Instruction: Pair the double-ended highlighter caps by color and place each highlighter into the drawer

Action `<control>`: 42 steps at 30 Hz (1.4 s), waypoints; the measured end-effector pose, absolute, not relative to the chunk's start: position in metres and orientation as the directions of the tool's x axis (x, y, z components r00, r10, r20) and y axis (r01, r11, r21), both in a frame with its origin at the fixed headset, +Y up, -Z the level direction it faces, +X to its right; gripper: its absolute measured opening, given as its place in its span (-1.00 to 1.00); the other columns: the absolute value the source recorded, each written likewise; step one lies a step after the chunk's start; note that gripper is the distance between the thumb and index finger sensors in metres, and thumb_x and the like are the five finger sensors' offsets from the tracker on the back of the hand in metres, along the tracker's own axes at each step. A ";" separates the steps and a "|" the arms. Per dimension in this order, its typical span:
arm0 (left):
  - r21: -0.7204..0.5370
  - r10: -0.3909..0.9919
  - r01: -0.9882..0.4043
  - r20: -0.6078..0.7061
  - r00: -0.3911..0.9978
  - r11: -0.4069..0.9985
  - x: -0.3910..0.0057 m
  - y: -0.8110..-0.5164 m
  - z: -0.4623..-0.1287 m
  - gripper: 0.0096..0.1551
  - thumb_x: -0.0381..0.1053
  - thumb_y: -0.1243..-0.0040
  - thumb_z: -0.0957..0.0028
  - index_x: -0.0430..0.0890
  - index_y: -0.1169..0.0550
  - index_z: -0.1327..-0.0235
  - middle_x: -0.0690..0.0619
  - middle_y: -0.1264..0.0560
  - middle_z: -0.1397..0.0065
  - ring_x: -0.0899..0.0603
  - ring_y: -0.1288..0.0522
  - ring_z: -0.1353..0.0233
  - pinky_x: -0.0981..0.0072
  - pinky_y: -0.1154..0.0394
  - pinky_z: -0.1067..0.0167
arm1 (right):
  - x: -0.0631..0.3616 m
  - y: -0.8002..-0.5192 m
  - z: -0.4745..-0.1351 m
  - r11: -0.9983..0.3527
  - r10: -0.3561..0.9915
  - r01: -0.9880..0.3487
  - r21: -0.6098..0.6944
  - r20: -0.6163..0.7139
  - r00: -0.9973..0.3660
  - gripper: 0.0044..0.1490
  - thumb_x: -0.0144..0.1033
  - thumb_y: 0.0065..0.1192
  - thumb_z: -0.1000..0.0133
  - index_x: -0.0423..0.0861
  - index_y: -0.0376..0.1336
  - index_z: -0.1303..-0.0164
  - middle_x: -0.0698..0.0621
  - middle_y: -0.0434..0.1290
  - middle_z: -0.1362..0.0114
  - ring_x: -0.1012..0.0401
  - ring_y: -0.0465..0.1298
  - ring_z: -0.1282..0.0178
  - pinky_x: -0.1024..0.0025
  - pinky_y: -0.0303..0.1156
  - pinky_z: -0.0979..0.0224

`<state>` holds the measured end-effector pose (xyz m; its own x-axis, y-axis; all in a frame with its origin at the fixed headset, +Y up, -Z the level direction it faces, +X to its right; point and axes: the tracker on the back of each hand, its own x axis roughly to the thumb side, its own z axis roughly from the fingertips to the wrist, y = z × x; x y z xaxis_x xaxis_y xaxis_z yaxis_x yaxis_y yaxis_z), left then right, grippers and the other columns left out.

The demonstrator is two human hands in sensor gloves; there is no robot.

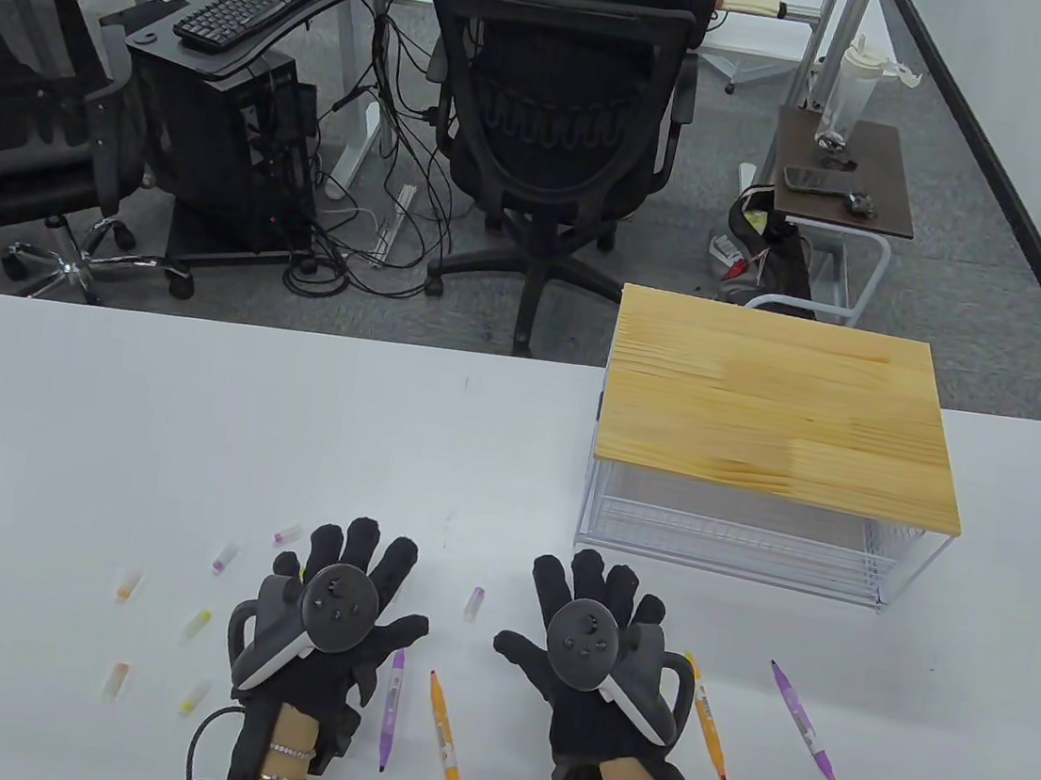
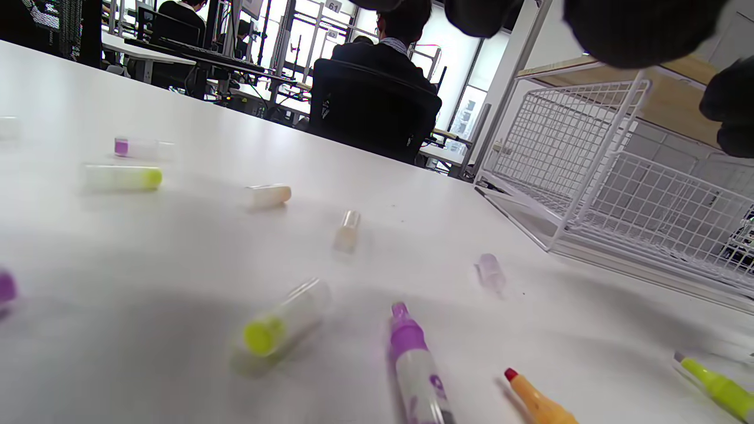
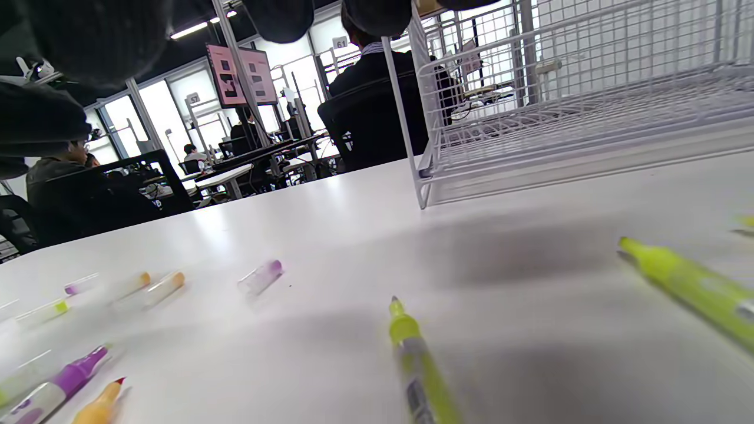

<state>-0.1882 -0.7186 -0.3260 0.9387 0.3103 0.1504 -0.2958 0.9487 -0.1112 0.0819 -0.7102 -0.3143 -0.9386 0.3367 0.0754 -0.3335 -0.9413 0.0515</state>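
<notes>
White worktop (image 1: 196, 407) fills the table view: left hand (image 1: 332, 613) and right hand (image 1: 588, 650) lie flat near its front edge, fingers spread, grasping nothing. Uncapped highlighters, purple (image 1: 392, 706) and orange (image 1: 444, 736), lie between them; loose caps (image 1: 128, 583) scatter left. The wire drawer (image 1: 739, 540) stands toward the right edge.

Left wrist view: a yellow cap (image 2: 277, 327) beside the purple highlighter (image 2: 412, 365).

Right wrist view: a yellow-green highlighter (image 3: 419, 365) before the drawer (image 3: 577, 141).

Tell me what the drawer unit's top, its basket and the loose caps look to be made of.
Top: looks like pale wood, matt, with visible grain and joined planks. Basket: seemingly thin metal wire with a white coating, forming an open grid. Caps: likely clear plastic with tinted ends; you can see through them.
</notes>
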 end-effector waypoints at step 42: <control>-0.174 0.306 -0.277 0.176 0.935 0.945 -0.181 -0.730 -0.334 -0.08 0.44 -0.04 0.02 0.26 -0.15 -0.66 -0.02 0.11 -0.84 -0.38 0.16 -0.75 -0.51 0.27 -0.47 | 0.237 -0.724 -0.434 -0.960 0.130 -0.232 0.155 -0.487 -0.864 -0.28 0.29 0.11 -0.21 0.53 0.02 -0.61 0.37 0.03 -0.90 -0.02 -0.14 -0.98 -0.18 -0.54 -0.79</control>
